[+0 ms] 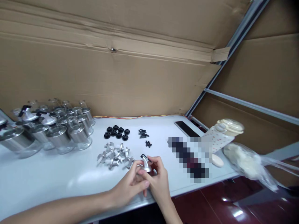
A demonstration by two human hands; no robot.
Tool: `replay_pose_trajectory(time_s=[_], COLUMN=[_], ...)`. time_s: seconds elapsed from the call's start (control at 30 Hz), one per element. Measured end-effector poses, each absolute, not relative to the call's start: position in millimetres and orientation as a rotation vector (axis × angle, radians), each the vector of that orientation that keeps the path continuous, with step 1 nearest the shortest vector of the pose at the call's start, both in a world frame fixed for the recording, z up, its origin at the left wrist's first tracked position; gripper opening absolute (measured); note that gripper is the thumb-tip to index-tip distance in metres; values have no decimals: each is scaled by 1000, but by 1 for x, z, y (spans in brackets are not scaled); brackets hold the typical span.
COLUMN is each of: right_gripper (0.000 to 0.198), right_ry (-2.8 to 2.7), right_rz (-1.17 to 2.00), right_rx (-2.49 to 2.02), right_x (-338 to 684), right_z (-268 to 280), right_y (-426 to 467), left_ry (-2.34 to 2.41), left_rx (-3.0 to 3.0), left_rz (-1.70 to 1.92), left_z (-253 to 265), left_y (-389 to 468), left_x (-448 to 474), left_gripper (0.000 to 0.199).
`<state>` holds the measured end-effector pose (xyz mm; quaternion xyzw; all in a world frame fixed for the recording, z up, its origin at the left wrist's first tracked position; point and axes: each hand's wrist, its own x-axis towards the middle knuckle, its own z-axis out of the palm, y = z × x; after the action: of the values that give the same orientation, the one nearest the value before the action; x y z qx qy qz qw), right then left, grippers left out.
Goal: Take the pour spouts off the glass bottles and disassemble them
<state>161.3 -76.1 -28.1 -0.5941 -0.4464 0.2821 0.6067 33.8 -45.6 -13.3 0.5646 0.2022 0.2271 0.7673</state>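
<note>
Near the front edge of the table, my left hand (pixel 130 183) and my right hand (pixel 158 179) both hold a silver pourer spout (pixel 146 165) with a black flip lever on top. The fingers of both hands close around its flared base, and the underside is hidden by them. Just left of the hands lies a pile of loose silver spouts (pixel 115 154). Behind that pile sit several black stoppers (pixel 118 135). Small black levers (pixel 143 133) and tiny black pieces (pixel 148 143) lie in two groups beyond my hands.
Glass bottles with steel sleeves (pixel 80 132) crowd the left of the white table (pixel 88 183); some carry spouts. On the right are a phone (pixel 187 128), a spotted white bottle (pixel 216 138), a white oval object (pixel 217 160) and a plastic bag (pixel 243 160). Cardboard (pixel 140 81) rises behind.
</note>
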Motion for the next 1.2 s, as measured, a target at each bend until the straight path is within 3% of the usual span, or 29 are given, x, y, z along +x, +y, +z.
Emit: replay_pose_trajectory(time_s=[0.2,0.7,0.93,1.2], right_gripper=[23,34,26,29], right_ry=[-1305,-1294,-1558,-1429], right_rz=[534,1073,771,622], right_rx=[-1257,-1068,-1041,-1208], right_x=[163,169,166,157], right_z=[-27,-19,-18,-20], right_y=[-79,-81,-82,-87], left_ry=[524,561,567,463], left_rx=[1227,1286,1430,1616], left_rz=[517,468,357,227], left_z=[-16,-16,-14,-9], left_y=[-46,-41,-43,-42], left_x=[28,24,25,23], left_gripper=[53,46,24,19])
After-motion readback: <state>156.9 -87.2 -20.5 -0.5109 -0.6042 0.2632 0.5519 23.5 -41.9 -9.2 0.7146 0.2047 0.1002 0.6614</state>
